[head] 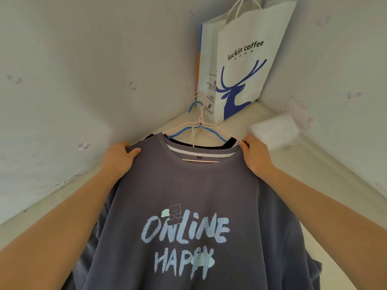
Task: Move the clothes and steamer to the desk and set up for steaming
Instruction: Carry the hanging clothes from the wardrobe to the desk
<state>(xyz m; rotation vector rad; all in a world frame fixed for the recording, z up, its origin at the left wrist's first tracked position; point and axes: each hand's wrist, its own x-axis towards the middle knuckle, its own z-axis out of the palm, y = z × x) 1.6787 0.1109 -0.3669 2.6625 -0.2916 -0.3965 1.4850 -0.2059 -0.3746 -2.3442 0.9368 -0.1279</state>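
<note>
The left grip [120,158] and the right grip [254,155] each pinch a shoulder of the slate-blue cotton T-shirt [188,185] printed "ONLINE HAPPY". It hangs near and central over a dark garment [209,145], on 2 hangers: a pink wire hanger [200,120] and a blue wire hanger [184,129]. Behind it, on the cream counter [312,158], a white paper coffee bag with a blue deer [247,65] stands in the far corner, and a white plastic packet [274,130] lies to the right.
</note>
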